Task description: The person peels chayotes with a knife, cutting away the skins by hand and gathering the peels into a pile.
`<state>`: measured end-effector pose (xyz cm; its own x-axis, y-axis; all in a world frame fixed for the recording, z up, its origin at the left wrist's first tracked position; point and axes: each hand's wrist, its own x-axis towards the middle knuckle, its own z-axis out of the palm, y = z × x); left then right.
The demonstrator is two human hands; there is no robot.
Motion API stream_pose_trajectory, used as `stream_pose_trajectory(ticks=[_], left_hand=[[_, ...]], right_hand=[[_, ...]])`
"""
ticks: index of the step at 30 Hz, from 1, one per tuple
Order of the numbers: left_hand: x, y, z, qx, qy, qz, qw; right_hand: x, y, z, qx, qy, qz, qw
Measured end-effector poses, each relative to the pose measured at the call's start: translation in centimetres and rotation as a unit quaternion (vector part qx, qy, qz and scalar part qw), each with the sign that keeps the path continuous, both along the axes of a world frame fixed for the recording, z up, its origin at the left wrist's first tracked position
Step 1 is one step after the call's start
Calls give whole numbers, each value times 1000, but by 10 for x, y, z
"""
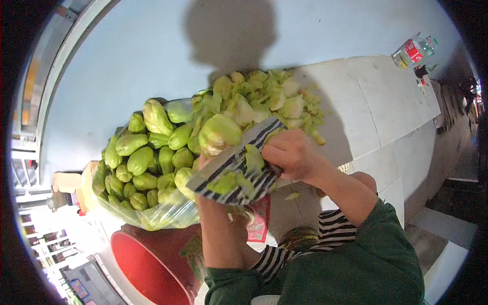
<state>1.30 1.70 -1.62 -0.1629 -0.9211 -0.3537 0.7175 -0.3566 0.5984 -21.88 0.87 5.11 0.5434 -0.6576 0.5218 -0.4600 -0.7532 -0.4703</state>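
My right hand [292, 155] is closed round the dark handle of a wide-bladed knife [208, 185]. Black and white stripes show across the blade, and bits of green peel [223, 183] cling to it. Just beyond the blade is a partly peeled chayote [219, 133], pale green with a whitish patch. My left hand [203, 161] holds it from below; the blade covers most of that hand, and only a little of it shows beside the chayote.
A clear plastic bag [168, 216] full of whole chayotes [140, 160] stands at the left. Peelings [254, 99] are heaped on the tiled floor [371, 96] against the wall. A red bucket [147, 264] lies at the lower left, and a plastic bottle [414, 51] is at the far right.
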Motion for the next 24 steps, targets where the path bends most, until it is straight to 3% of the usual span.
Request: stream_pose_trajectory(ticks=[3, 5, 6, 7, 9, 10, 11, 12, 16, 18, 22, 24], left_hand=[[5, 2, 7, -145, -139, -64, 977], [-2, -10, 40, -142, -19, -175, 974], [-6, -12, 38, -148, -19, -178, 973], [-11, -12, 35, -22, 2, -5, 1000], [-13, -7, 35, 113, 21, 171, 979], [-15, -2, 50, 30, -31, 33, 999], [-16, 1, 59, -57, -84, -109, 989], [-14, -2, 61, -87, -94, -144, 981], [-14, -2, 57, -106, -61, -145, 982], [-13, -1, 57, -52, -91, -61, 993], [-15, -5, 72, -79, -161, -16, 984], [-13, -7, 57, -114, -174, 14, 978]], right_hand=[[-4, -13, -17, 51, -4, -73, 996], [-2, -13, -16, 71, -11, -52, 996], [-1, -15, -13, 89, -14, -29, 995], [-2, -15, -9, 85, -11, -28, 996], [-2, -6, -1, 66, 28, 8, 997], [-1, -10, -9, 72, 27, 12, 997], [-1, -20, -21, 138, 32, -84, 986], [-1, -28, -23, 199, 37, -182, 962], [-4, -21, -13, 184, 31, -124, 975], [1, -17, -10, 254, 17, -176, 951], [-5, -20, -20, 138, -25, -188, 972], [-8, -19, -20, 47, -7, -117, 992]])
